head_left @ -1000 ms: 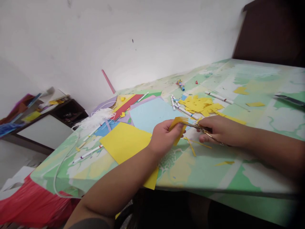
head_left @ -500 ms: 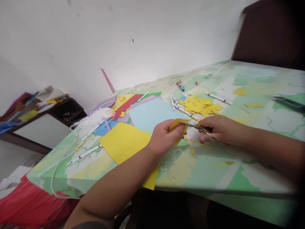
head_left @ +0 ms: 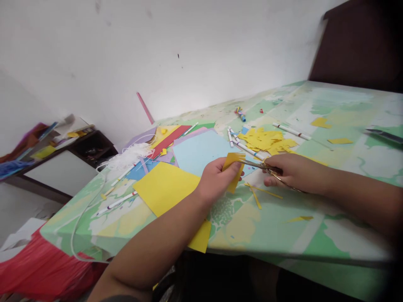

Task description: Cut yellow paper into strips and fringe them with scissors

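A small fringed yellow paper (head_left: 233, 171) is clamped between the thumb and fingers of the left hand (head_left: 217, 180) above the table (head_left: 277, 235), and its top edge is met by scissors (head_left: 256, 164), whose handles are gripped by the closed fingers of the right hand (head_left: 291, 171).

Right hand (head_left: 291, 173) holds scissors (head_left: 260, 165) at yellow paper (head_left: 233, 172).

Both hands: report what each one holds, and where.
Left hand: the fringed yellow paper strip, pinched near its cut end. Right hand: the scissors, by the handles.
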`<state>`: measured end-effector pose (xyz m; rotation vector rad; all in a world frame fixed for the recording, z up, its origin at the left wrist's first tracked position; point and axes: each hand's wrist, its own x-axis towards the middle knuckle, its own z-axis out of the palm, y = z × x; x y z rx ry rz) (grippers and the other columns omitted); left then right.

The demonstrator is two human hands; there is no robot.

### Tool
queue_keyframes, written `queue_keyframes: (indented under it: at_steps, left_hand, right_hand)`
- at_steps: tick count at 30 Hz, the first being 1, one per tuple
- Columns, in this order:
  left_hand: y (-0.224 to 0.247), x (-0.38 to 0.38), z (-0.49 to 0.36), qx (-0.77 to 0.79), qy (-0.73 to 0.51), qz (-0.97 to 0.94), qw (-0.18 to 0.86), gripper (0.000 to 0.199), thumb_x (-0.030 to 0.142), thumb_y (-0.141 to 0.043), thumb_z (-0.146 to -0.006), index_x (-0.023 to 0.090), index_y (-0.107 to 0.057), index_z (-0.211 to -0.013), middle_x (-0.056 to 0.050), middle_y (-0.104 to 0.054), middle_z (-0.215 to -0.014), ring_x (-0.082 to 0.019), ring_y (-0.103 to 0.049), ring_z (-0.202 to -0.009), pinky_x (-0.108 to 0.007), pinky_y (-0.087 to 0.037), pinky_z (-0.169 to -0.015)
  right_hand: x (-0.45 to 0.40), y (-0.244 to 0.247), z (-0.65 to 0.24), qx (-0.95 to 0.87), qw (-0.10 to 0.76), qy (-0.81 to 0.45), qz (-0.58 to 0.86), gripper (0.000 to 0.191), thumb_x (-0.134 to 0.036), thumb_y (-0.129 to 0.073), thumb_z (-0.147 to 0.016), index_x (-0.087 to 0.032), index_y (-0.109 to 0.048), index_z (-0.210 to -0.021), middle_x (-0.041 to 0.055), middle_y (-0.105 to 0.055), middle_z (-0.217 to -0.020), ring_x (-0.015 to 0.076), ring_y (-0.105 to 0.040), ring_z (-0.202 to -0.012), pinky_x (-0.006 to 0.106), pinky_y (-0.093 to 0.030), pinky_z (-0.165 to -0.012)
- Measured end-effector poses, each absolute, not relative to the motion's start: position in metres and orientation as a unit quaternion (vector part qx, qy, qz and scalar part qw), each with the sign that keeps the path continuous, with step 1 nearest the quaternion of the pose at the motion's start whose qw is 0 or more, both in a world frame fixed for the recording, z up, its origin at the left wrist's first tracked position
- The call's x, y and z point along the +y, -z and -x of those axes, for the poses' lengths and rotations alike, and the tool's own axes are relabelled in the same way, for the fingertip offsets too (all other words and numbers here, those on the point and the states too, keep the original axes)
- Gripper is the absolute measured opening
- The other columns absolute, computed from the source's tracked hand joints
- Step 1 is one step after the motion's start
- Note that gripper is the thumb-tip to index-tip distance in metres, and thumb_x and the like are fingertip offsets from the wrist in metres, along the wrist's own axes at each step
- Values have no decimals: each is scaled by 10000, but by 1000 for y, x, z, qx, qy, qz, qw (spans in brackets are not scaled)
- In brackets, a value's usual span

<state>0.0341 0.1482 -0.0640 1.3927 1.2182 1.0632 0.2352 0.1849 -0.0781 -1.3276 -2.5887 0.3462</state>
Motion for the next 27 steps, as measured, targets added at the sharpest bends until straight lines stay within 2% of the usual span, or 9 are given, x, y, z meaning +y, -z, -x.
queue_keyframes:
  at_steps: [8, 27]
  left_hand:
    - [66, 149, -36, 492, -409, -612, 465, 246, 406, -556, -706, 162, -571, -719, -6, -590, -658, -108, -560, -600, -218, -429, -530]
    - [65, 145, -37, 514, -388, -621, 447, 250, 409, -542, -716, 164, -587, -744, 1, -608, -670, -106, -550, -598, -213, -426, -539]
  right_hand:
    - [182, 75, -232, -876, 93, -116, 459, 444, -641, -401, -695, -204, -396, -616, 6, -475, -611, 133, -405, -542, 245, -263, -487]
    - [188, 82, -236, -874, 74, -123, 464, 449, -642, -426, -687, -199, -438, -615, -8, -485, -589, 125, -427, -545, 237, -254, -487]
